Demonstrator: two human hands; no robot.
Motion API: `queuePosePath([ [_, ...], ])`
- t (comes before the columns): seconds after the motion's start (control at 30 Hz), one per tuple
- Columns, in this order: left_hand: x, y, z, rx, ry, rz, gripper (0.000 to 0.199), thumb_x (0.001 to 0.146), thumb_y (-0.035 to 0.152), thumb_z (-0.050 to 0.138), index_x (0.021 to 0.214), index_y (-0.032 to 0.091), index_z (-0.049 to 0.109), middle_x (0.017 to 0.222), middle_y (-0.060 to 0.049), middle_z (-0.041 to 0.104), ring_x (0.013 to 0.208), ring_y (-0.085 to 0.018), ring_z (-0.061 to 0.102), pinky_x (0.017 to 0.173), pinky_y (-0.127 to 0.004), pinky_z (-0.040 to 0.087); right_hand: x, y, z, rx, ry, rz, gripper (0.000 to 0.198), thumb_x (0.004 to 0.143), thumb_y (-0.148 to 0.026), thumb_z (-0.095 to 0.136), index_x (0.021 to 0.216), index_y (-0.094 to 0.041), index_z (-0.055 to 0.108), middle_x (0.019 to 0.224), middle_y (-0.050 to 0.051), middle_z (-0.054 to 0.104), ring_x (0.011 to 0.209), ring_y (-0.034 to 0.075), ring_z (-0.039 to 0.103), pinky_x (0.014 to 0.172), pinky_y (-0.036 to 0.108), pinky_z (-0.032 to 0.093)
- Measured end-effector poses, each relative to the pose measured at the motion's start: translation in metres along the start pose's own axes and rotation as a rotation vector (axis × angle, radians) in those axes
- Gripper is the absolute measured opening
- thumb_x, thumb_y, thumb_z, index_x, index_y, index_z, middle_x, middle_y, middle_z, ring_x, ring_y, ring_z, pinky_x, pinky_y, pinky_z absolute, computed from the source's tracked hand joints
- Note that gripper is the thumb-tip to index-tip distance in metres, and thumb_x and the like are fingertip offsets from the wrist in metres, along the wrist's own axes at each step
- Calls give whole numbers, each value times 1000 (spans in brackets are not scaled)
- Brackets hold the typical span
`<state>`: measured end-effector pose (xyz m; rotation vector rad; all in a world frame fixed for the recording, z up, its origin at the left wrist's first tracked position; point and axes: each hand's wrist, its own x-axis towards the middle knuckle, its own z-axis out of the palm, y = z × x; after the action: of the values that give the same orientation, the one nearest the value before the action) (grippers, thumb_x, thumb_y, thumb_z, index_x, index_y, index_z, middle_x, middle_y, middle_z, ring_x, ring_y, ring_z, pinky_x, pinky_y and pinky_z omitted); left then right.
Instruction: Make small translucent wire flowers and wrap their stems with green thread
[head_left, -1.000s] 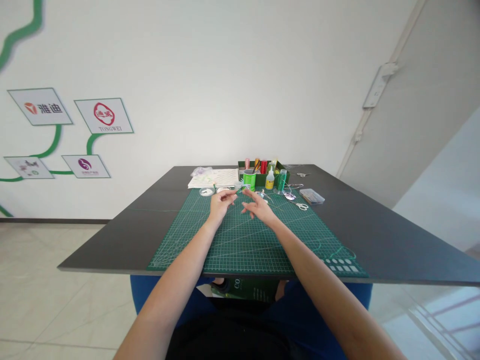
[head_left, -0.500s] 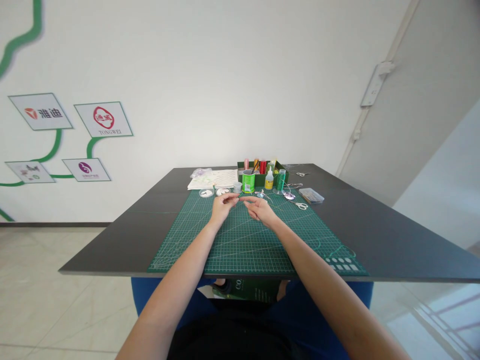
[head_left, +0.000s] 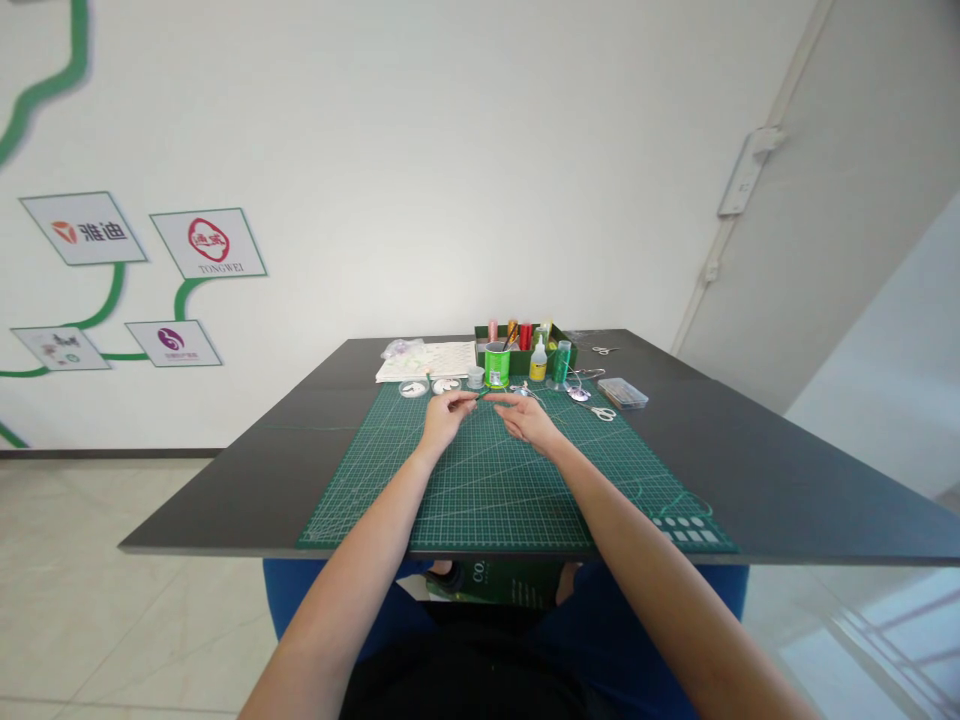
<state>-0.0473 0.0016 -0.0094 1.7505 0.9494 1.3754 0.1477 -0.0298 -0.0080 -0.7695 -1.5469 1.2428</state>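
Note:
My left hand is over the cutting mat, its thumb and fingers pinched on a small thin green piece. The piece is too small for me to tell its kind. From the other side my right hand stretches out its index finger, whose tip is at the free end of the green piece. Its thumb is apart from that finger and the other fingers are partly curled, with nothing visible in them. Just beyond the hands is a bright green can with a dark-handled tool standing in it.
The green cutting mat lies on a dark table. Behind are a box of thread spools, a glue bottle, a green spool, round dishes and white sheets. Rightward lie scissors and a clear case.
The green piece shows more plainly between the hands. My right hand has shifted slightly, its index finger straighter toward the piece. The left hand keeps its pinch.

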Motion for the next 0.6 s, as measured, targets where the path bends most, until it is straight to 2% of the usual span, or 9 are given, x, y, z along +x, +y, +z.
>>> queuePosePath([
  [0.2, -1, 2, -1, 18, -2, -39, 20, 76, 24, 71, 93, 15, 77, 67, -2, 70, 55, -14, 59, 54, -24, 45, 0, 4, 0, 57, 5, 28, 56, 82, -39, 69, 127, -7, 65, 35, -13, 35, 30, 6, 23, 36, 20, 17],
  [0.43, -1, 4, -2, -27, -40, -34, 23, 74, 29, 73, 92, 15, 77, 66, -1, 69, 54, -12, 56, 54, -23, 43, -1, 1, -2, 120, -22, 59, 57, 80, -39, 70, 126, -7, 64, 34, -14, 34, 29, 5, 21, 35, 19, 15],
  [0.6, -2, 2, -2, -78, -46, -44, 34, 78, 44, 71, 92, 14, 77, 74, -5, 73, 55, -12, 54, 48, -21, 35, 2, 5, -3, 123, -22, 63, 59, 78, -41, 72, 124, -6, 64, 34, -15, 34, 29, 5, 21, 34, 19, 16],
])
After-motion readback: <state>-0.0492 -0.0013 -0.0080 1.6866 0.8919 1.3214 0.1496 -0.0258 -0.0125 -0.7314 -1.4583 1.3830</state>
